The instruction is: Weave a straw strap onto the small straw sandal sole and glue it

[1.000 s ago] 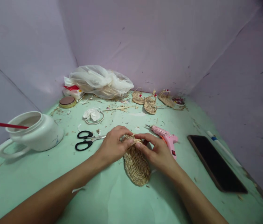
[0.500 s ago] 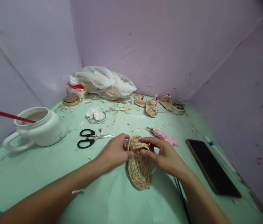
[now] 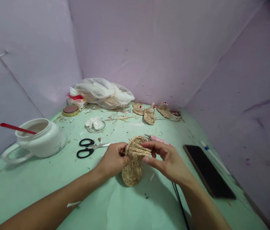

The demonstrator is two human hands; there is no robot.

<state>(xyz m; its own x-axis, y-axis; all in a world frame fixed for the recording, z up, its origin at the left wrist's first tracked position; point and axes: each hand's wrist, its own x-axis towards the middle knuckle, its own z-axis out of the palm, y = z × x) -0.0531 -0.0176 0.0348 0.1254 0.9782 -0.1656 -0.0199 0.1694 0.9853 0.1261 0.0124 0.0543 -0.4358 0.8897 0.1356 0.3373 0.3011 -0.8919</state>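
Note:
A small woven straw slipper [image 3: 132, 172] is between my two hands at the centre, its rounded heel end towards me and its braided strap across the upper part. My left hand [image 3: 115, 159] grips its left edge, thumb on top and fingers curled underneath. My right hand [image 3: 165, 159] pinches the right side of the strap between thumb and fingers. Just beyond the right hand lies a pink-handled tool [image 3: 157, 138] with a thin metal tip, partly hidden by that hand. Black-handled scissors [image 3: 87, 148] lie left of the slipper, points towards the left hand.
A white mug-like pot [image 3: 42, 140] with a red stick [image 3: 17, 128] stands at left. A phone [image 3: 209, 171] and a white pen [image 3: 215, 157] lie at right. Behind are a plastic bag [image 3: 101, 92], a round tin [image 3: 70, 110] and several small straw slippers [image 3: 149, 116]. A black cord [image 3: 180, 204] runs towards me.
The slipper has been lifted and tilted, its heel end swinging left, with the strap now turned more into view. Both hands stay on it. The whole view has shifted slightly.

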